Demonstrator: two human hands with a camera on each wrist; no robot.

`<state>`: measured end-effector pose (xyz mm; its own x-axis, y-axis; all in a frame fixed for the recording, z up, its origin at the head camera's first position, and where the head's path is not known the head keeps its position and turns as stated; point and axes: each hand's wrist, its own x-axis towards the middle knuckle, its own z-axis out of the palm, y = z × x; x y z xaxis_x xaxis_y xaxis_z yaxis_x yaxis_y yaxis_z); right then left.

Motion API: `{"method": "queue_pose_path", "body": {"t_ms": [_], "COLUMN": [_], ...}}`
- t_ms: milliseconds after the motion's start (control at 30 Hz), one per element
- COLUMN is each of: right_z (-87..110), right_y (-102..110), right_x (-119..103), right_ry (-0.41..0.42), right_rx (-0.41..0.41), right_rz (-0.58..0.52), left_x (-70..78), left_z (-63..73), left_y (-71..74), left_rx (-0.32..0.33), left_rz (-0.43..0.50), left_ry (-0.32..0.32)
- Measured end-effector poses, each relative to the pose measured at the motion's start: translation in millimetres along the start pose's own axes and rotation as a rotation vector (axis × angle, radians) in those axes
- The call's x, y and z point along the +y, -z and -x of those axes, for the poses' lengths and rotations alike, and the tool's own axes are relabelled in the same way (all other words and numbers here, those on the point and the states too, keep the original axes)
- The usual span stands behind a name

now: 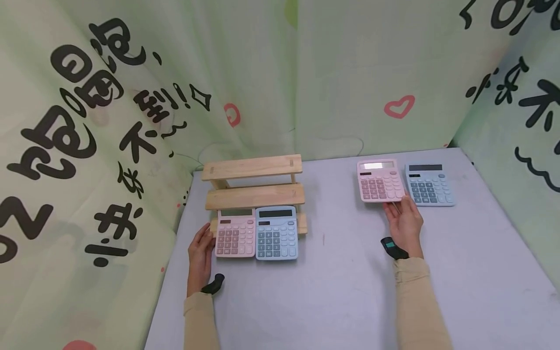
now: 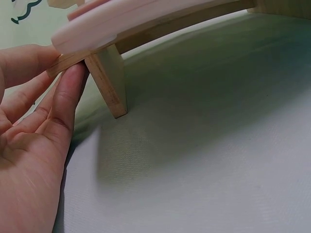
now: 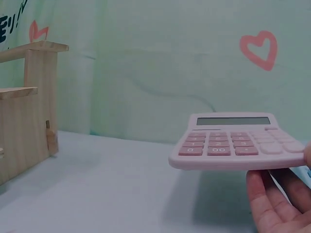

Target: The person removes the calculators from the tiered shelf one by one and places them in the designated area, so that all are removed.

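Note:
A tiered wooden rack [image 1: 255,196] stands at the table's left. On its lowest step a pink calculator [image 1: 235,238] and a blue calculator [image 1: 276,236] lean side by side. My left hand [image 1: 201,255] pinches the left end of that step; the left wrist view shows the thumb above and fingers under the wooden board [image 2: 68,62], close to the pink calculator's edge. On the right, my right hand [image 1: 405,224] holds a second pink calculator [image 1: 379,181] by its near right corner, thumb on top and fingers beneath. It is raised, with a shadow below it.
A second blue calculator [image 1: 430,187] lies at the back right, just beside the held pink one. The white-covered table [image 1: 332,282] is bordered by a printed pale green curtain [image 1: 341,87] at the back and both sides.

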<state>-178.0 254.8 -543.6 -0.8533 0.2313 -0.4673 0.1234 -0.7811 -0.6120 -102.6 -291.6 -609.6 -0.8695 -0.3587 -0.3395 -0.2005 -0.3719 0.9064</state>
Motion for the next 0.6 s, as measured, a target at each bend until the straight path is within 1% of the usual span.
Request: {"method": "queue_pose_path", "body": {"t_ms": [267,367,500,600], "right_z": [-13.6,-17.4,-18.1,-15.9], "right_y": [5.4,6.2,3.7,0.9], "right_x": [6.0,8.8,10.6,10.1], "right_ry": [-0.003,-0.007,-0.015,-0.028], "right_rx": [0.048,0.067,0.087,0.091], "right_rz": [0.015,0.037,0.069,0.074], "left_x": [-1.3,-1.2,-0.9,-0.2], "left_z": [0.4,0.0,0.0,0.2], "left_y": [1.0,1.5,1.6,1.4], "left_rx": [-0.013,-0.013,-0.011,-0.013], "left_rz": [-0.001,0.003,0.006,0.007], "left_ry": [-0.007,-0.004,0.005,0.005]}}
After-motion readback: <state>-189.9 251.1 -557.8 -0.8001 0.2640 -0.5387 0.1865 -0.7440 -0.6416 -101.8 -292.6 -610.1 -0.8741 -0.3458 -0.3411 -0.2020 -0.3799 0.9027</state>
